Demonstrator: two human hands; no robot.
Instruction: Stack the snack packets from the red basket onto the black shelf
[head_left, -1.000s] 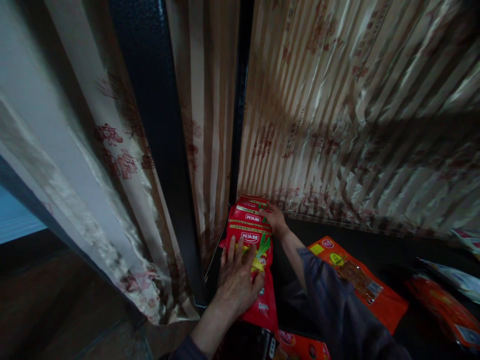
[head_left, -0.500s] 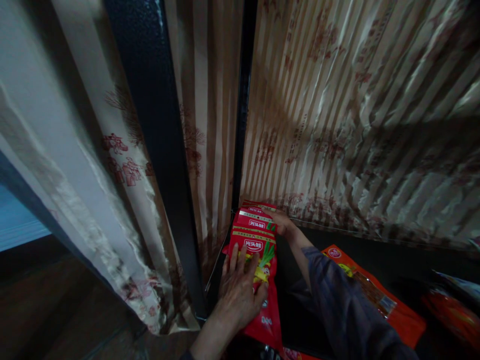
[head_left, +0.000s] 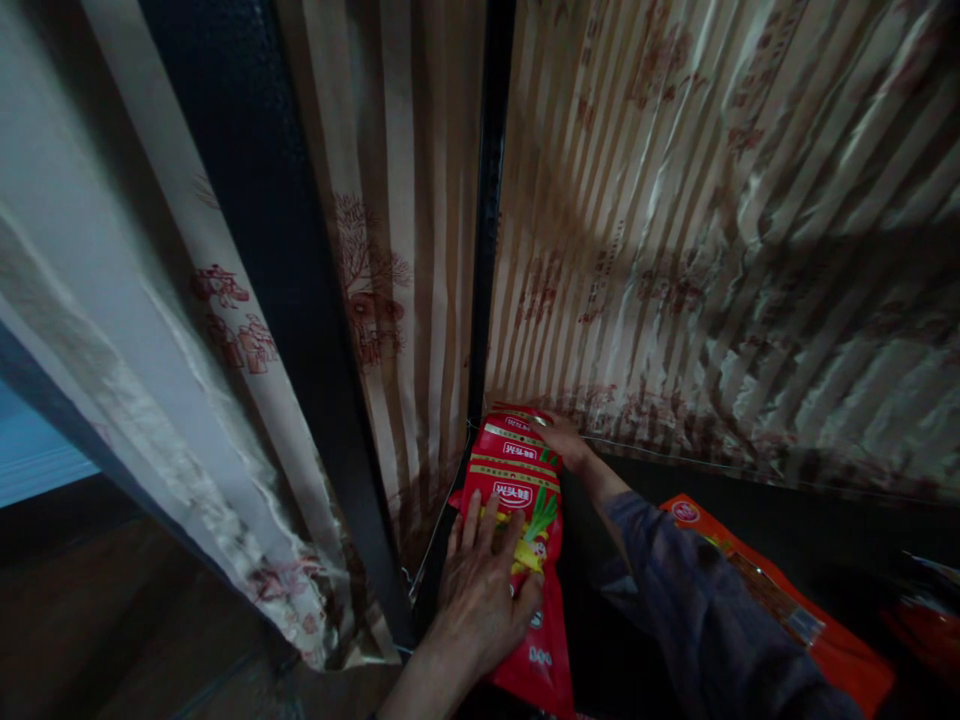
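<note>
Several red snack packets (head_left: pixel 536 630) with gold stripes, white lettering and a green onion picture lie overlapped in the corner of a dark shelf. Across the nearest packet my left hand (head_left: pixel 487 585) rests flat, palm down, fingers spread and pointing away from me. My right hand (head_left: pixel 561 438) is at the far right end of the pile, touching the rearmost packets. Its fingertips lie over their edge and are partly hidden, so its grip does not show clearly.
An orange snack packet (head_left: pixel 780 590) lies right of my right sleeve. At the far right sits another red package (head_left: pixel 926 620), dim and blurred. Dark metal posts (head_left: pixel 300 330) stand at the left. Striped printed curtains (head_left: pixel 637 250) hang behind and beside the shelf (head_left: pixel 622 475).
The view has shifted slightly, so the orange packet appears further right and the left post further left. Both hands stay on the red packets in nearly the same places.
</note>
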